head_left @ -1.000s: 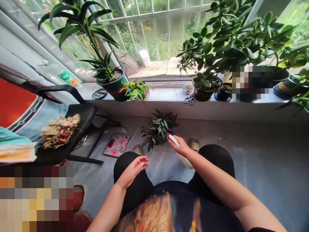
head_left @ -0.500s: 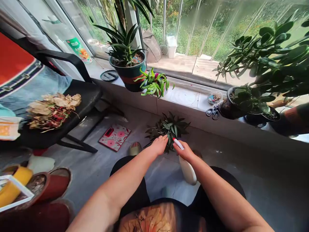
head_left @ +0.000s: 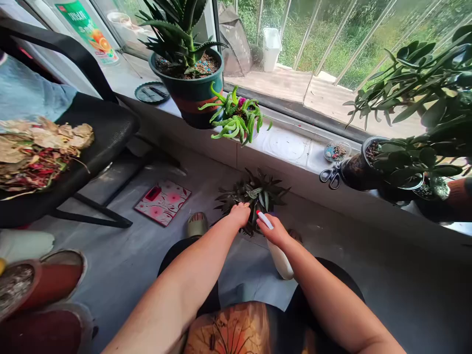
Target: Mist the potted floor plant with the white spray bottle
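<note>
A small dark-leaved plant stands on the floor below the windowsill. My left hand reaches into its near side, fingers curled down around the leaves. My right hand grips a white squeeze bottle. The bottle's red-tipped nozzle points into the plant, right beside my left hand. My knees frame the gap below both hands.
On the sill stand an aloe in a teal pot, a small green succulent, scissors and dark pots with jade plants. A black chair holds dry leaves. A pink scale and a brown pot are on the floor.
My left hand left my knee and went forward onto the plant's leaves. My head came closer and lower. My right hand kept the bottle at the plant.
</note>
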`<state>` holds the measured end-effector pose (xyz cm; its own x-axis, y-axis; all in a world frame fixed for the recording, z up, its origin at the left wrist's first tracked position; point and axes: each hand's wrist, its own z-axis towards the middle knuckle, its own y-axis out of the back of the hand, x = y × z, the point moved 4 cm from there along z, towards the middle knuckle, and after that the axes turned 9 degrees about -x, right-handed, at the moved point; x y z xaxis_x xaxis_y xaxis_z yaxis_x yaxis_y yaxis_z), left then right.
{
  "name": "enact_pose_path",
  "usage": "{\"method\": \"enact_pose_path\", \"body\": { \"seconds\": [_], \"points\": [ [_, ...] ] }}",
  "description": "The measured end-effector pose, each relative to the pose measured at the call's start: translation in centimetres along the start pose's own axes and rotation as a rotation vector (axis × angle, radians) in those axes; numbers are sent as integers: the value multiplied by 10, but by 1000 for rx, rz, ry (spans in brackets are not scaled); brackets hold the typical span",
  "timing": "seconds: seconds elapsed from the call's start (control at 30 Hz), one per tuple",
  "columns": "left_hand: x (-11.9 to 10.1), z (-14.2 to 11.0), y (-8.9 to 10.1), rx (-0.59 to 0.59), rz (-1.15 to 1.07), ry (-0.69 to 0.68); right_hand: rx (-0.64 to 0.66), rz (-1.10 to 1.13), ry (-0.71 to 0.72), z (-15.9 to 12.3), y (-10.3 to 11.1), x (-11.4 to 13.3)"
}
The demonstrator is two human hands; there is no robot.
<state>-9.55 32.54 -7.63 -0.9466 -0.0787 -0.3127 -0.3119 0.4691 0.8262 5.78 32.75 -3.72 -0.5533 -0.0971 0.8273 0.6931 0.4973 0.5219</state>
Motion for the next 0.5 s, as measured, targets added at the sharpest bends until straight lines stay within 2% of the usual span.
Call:
{"method": "enact_pose_path", "body": {
  "seconds": [0.2, 0.5],
  "points": [
    [17, -7, 4, -17, -65, -5, 35, 9, -46, -1, -13, -6],
    [24, -5, -6, 75, -155, -12, 75, -24, -70, -4, -18, -13]
  ]
}}
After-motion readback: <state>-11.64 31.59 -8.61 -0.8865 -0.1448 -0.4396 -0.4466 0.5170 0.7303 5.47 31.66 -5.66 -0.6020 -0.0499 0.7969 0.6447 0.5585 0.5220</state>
